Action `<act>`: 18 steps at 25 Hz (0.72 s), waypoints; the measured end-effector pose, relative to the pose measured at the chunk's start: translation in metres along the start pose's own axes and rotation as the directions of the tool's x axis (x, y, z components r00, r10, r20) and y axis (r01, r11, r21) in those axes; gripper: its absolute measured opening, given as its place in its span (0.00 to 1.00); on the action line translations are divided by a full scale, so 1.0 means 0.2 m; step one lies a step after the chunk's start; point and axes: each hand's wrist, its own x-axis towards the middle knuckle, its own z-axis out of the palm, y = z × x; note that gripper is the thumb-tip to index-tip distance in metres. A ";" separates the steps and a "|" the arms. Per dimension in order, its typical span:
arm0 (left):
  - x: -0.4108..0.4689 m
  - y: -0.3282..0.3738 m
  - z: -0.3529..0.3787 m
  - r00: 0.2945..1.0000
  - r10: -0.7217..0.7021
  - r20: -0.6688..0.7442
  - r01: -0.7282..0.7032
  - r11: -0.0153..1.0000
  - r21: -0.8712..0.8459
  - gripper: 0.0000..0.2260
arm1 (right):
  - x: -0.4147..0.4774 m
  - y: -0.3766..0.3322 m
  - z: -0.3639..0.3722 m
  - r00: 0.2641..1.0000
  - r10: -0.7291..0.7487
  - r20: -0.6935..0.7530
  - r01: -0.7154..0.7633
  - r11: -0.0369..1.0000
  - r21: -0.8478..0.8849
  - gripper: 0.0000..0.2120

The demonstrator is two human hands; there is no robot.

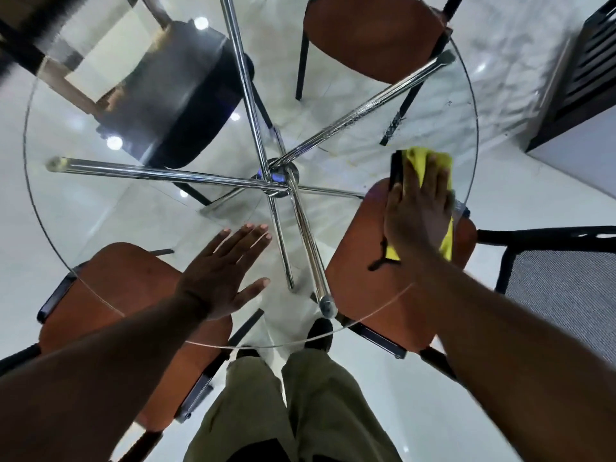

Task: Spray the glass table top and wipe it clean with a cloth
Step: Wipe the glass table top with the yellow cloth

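Observation:
A round glass table top (100,201) fills the view, with chrome legs crossing at a hub under its middle. My right hand (418,211) lies flat with straight fingers on a yellow cloth (416,161), pressing it onto the glass near the right edge. The cloth shows above my fingertips and below my palm. My left hand (223,271) rests flat on the glass near the front edge, fingers spread and holding nothing. No spray bottle is in view.
Orange-seated chairs stand under the table at the front left (110,288), front right (363,295) and back right (373,35). A black chair (173,95) is at the back left. A dark cabinet (580,78) stands at the right, on white tiled floor.

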 end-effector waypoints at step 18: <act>0.63 0.45 -0.03 0.986 0.132 -0.106 -0.134 0.991 -0.018 0.36 | -0.04 0.30 -0.06 0.996 -0.083 -0.030 0.082 0.996 -0.030 0.24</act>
